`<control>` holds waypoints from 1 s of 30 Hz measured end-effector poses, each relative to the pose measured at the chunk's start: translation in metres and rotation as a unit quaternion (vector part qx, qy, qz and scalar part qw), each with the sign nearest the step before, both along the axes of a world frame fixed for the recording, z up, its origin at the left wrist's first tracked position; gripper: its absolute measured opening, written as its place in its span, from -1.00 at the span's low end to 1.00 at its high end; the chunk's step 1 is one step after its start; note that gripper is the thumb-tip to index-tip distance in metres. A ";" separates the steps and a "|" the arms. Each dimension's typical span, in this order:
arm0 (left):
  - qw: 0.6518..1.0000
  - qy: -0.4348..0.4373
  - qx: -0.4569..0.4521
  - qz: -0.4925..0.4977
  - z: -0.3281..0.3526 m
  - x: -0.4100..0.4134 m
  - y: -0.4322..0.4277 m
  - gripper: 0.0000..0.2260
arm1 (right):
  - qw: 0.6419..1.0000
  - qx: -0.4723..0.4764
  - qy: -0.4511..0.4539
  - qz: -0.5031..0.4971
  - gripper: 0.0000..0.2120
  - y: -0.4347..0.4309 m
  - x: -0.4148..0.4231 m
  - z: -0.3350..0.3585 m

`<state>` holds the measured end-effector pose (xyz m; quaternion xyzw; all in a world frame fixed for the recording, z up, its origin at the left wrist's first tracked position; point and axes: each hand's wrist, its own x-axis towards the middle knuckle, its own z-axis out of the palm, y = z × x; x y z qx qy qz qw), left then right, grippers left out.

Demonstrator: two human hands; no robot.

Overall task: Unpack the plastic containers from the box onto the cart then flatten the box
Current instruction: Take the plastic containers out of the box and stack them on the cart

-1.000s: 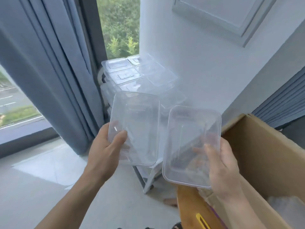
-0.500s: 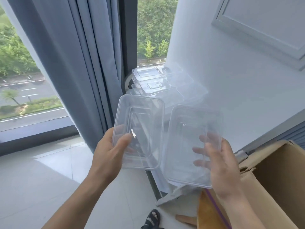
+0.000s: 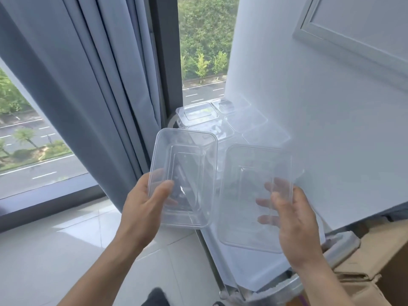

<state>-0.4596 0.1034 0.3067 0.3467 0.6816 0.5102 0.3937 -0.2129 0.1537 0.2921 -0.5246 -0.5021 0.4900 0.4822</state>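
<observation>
- While it is held up in the air, the left container is pinched at its lower edge by the left grip, thumb on the near face and fingers curled behind.
- The right container is clasped the same way by the right grip; its spread fingers are seen through the clear plastic.
- The two containers are held just beside each other, open sides toward the camera.
- Stacked containers are seen behind them, set against the wall and next to the window; the near ones are partly covered by the held pair.
- The cart is mostly hidden; only a grey rim is made out at lower right.
- The box lies at the lower right corner, touching that rim.
- A grey-blue curtain hangs at left above the tiled floor.
</observation>
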 end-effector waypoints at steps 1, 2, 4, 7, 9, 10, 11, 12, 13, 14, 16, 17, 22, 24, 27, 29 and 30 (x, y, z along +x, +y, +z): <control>1.000 -0.002 0.000 -0.007 0.000 -0.005 0.008 -0.85 | 1.000 -0.001 0.000 -0.005 -0.72 0.005 -0.006 -0.001; 1.000 -0.004 0.001 -0.015 -0.001 -0.012 0.016 -0.82 | 1.000 -0.002 0.001 -0.011 -0.72 0.011 -0.012 -0.002; 1.000 -0.007 -0.002 -0.028 -0.004 -0.027 0.033 -0.78 | 1.000 -0.001 -0.001 -0.025 -0.73 0.021 -0.027 -0.004; 0.998 -0.006 -0.005 -0.057 -0.006 -0.053 0.064 -0.76 | 0.998 0.007 -0.013 -0.056 -0.74 0.038 -0.053 -0.005; 0.996 0.001 -0.002 -0.086 -0.003 -0.073 0.086 -0.76 | 0.997 0.012 -0.019 -0.079 -0.79 0.049 -0.072 -0.005; 0.995 0.006 0.002 -0.102 -0.002 -0.082 0.097 -0.77 | 0.996 0.014 -0.024 -0.090 -0.81 0.054 -0.082 -0.005; 0.993 0.010 0.005 -0.119 -0.001 -0.093 0.110 -0.81 | 0.994 0.015 -0.023 -0.103 -0.82 0.059 -0.093 -0.006; 0.992 0.013 0.008 -0.127 0.000 -0.099 0.117 -0.84 | 0.994 0.015 -0.019 -0.111 -0.82 0.062 -0.099 -0.005; 0.991 0.012 0.009 -0.132 0.002 -0.105 0.126 -0.86 | 0.993 0.014 -0.015 -0.119 -0.81 0.064 -0.106 -0.005; 0.990 0.015 0.009 -0.139 0.002 -0.111 0.136 -0.88 | 0.991 0.010 -0.013 -0.133 -0.79 0.066 -0.113 -0.005; 0.987 0.018 0.007 -0.157 0.002 -0.118 0.154 -0.90 | 0.987 0.006 -0.013 -0.160 -0.73 0.070 -0.120 -0.005; 0.985 0.019 0.004 -0.169 0.001 -0.119 0.162 -0.88 | 0.985 0.004 -0.017 -0.173 -0.71 0.071 -0.122 -0.004; 0.972 0.035 -0.023 -0.233 -0.012 -0.106 0.201 -0.75 | 0.970 -0.013 -0.025 -0.241 -0.73 0.073 -0.113 -0.008; 0.965 0.039 -0.032 -0.259 -0.013 -0.095 0.214 -0.75 | 0.964 -0.022 -0.021 -0.265 -0.72 0.074 -0.105 -0.010; 0.955 0.053 -0.034 -0.290 -0.010 -0.073 0.234 -0.73 | 0.956 -0.027 -0.010 -0.292 -0.72 0.083 -0.090 -0.014; 0.951 0.060 -0.034 -0.302 -0.009 -0.058 0.248 -0.73 | 0.952 -0.029 -0.005 -0.303 -0.73 0.092 -0.079 -0.020; 0.948 0.067 -0.034 -0.308 -0.007 -0.050 0.254 -0.71 | 0.951 -0.031 -0.006 -0.306 -0.75 0.097 -0.072 -0.023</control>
